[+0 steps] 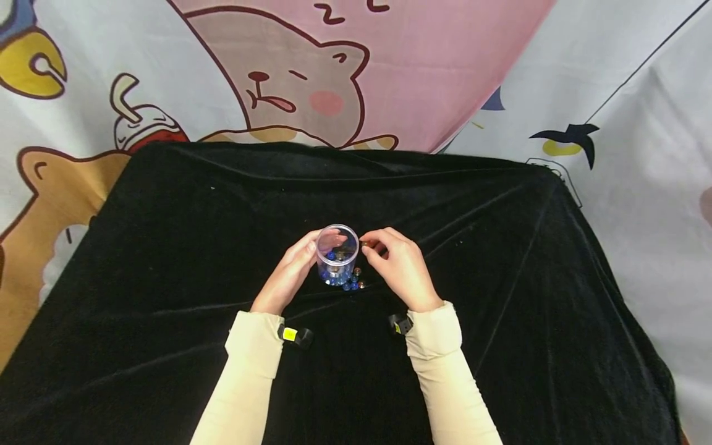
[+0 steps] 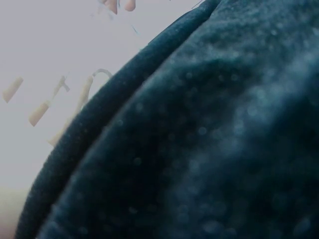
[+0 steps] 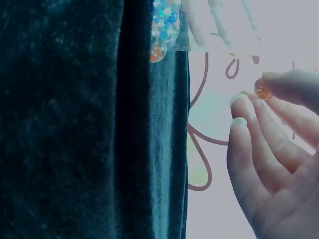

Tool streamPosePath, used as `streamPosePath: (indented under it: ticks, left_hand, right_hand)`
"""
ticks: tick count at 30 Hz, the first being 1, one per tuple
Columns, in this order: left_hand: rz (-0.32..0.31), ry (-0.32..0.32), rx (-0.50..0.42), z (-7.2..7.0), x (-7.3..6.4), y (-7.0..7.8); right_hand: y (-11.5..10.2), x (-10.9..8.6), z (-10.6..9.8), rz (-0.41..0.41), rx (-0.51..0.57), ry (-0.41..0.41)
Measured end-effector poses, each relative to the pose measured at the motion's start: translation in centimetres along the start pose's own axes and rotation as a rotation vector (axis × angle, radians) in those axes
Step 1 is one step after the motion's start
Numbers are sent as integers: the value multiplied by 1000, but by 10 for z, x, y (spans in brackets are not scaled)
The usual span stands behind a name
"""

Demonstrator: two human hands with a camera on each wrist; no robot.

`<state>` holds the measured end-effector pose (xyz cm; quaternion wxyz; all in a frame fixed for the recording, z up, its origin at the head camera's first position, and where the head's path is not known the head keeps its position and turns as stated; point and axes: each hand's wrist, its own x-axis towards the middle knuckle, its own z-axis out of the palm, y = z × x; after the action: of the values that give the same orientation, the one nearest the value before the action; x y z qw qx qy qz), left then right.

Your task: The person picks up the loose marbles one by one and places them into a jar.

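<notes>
My left hand (image 1: pixel 290 269) grips a clear plastic jar (image 1: pixel 336 264) from its left side, fingers reaching behind it and thumb near the rim. The jar's open mouth faces up, and blue and amber glass marbles lie in its bottom. Beside the rim on the other side is my right hand (image 1: pixel 402 262), pinching an amber marble (image 3: pixel 261 89) between thumb and index finger; its other fingers are bent loosely. Several loose marbles (image 1: pixel 354 285), blue and amber, lie on the cloth by the jar's lower right. The left wrist view misses the left hand's work.
A black velvet cloth (image 1: pixel 194 247) with folds covers the table. Behind it hangs a light backdrop (image 1: pixel 423 62) printed with cartoon animals. Each wrist bears a small dark camera strap (image 1: pixel 295 334) next to the cream sleeve (image 1: pixel 245 364).
</notes>
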<state>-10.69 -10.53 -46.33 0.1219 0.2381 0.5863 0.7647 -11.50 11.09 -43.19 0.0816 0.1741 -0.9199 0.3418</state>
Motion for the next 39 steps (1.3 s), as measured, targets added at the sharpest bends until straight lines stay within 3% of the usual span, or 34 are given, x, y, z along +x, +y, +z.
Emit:
streamPosePath:
  ticks: [9, 17, 27, 39]
  left_hand:
    - [4, -7, 6, -1, -1, 0]
    - [9, 11, 41, -7, 1, -19]
    - [37, -13, -16, 0, 0, -3]
    - [40, -5, -13, 0, 1, -4]
  right_hand:
    - [0, 0, 0, -8, 13, 22]
    - [-2, 1, -2, -5, 57, 78]
    - [-3, 2, -2, 9, 83, 127]
    - [-9, 3, 0, -16, 147, 211]
